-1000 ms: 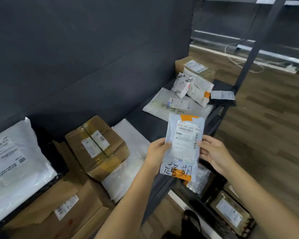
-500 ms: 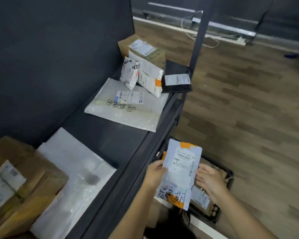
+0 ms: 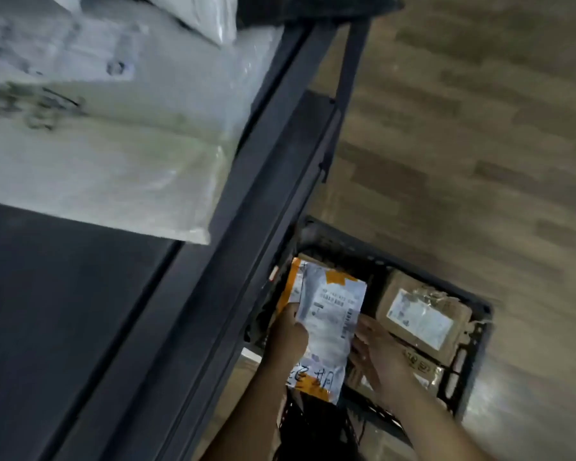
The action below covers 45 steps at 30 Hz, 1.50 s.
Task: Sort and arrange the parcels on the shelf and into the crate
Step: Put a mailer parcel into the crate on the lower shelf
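A white poly mailer lies on the shelf, whose dark rail runs just beside the black crate. The crate holds a labelled cardboard box. Over it hangs the white parcel, each grip, left hand and right hand, pinching a side edge.

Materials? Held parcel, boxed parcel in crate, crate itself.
Held parcel: looks like glossy grey-white plastic mailer, creased, orange tape patches. Boxed parcel: brown cardboard, shiny wrinkled tape over its label. Crate: probably black moulded plastic, slotted walls; blur leaves it open.
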Each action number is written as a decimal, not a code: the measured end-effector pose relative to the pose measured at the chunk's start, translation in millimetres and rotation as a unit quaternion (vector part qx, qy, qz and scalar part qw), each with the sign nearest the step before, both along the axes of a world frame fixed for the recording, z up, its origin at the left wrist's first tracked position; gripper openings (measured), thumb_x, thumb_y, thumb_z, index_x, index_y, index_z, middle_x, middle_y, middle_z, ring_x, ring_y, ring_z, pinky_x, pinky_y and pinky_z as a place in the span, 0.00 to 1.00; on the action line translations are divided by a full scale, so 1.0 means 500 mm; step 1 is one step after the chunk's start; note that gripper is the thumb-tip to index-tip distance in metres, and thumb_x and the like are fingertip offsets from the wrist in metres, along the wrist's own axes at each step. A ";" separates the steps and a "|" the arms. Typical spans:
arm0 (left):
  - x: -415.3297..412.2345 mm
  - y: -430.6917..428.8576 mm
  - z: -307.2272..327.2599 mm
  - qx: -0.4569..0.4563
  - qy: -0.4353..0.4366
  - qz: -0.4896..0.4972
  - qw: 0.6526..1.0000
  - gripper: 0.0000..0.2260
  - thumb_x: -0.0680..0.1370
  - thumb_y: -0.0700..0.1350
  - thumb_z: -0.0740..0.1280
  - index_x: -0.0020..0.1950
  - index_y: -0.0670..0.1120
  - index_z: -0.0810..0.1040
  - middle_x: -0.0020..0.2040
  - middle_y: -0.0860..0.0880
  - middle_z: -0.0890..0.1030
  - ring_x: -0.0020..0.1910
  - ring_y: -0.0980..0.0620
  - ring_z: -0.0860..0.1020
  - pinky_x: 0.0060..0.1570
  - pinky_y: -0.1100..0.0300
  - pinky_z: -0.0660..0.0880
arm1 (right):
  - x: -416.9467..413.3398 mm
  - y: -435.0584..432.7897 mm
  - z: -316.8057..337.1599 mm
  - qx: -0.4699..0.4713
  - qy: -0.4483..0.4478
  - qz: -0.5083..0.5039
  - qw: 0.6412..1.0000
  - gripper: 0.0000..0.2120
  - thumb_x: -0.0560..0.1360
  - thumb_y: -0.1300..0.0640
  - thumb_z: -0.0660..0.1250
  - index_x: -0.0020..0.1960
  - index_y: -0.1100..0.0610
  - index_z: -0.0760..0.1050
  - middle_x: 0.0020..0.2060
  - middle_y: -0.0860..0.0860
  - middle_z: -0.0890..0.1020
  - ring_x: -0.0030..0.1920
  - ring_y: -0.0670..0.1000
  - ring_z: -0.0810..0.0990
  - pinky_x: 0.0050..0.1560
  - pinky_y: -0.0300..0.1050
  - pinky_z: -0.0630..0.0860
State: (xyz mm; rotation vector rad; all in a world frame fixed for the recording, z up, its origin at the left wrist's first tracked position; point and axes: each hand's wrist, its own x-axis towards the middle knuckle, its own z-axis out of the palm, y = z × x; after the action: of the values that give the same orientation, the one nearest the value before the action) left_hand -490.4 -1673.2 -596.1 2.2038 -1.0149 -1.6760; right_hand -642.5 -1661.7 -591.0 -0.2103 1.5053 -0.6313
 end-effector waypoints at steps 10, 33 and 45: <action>-0.018 -0.050 -0.335 0.047 0.009 0.014 0.999 0.23 0.83 0.44 0.54 0.78 0.46 0.54 0.77 0.46 0.60 0.70 0.46 0.68 0.47 0.65 0.69 | 0.022 -0.030 -0.342 0.003 0.035 0.014 0.999 0.18 0.77 0.72 0.52 0.64 0.63 0.69 0.50 0.59 0.79 0.47 0.55 0.78 0.44 0.45 0.74; 0.021 -0.059 -0.389 0.017 -0.096 -0.080 0.992 0.27 0.82 0.50 0.56 0.79 0.46 0.51 0.79 0.45 0.55 0.77 0.45 0.56 0.74 0.48 0.57 | 0.036 -0.059 -0.436 -0.009 0.061 0.175 0.983 0.16 0.76 0.71 0.59 0.59 0.57 0.71 0.48 0.54 0.80 0.47 0.56 0.80 0.44 0.45 0.77; -0.030 -0.056 0.084 -0.023 -0.109 -0.146 0.983 0.21 0.80 0.51 0.56 0.72 0.45 0.67 0.71 0.43 0.69 0.68 0.44 0.70 0.68 0.50 0.67 | 0.041 -0.082 0.083 -0.039 0.181 0.335 0.924 0.21 0.80 0.58 0.57 0.72 0.59 0.65 0.66 0.56 0.73 0.60 0.55 0.76 0.56 0.45 0.72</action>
State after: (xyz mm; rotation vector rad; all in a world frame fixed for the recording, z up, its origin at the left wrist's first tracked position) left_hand -505.6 -1700.9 -554.0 2.3393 -1.4804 -1.5192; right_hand -622.2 -1702.8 -549.5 -0.9013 1.6251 -0.0964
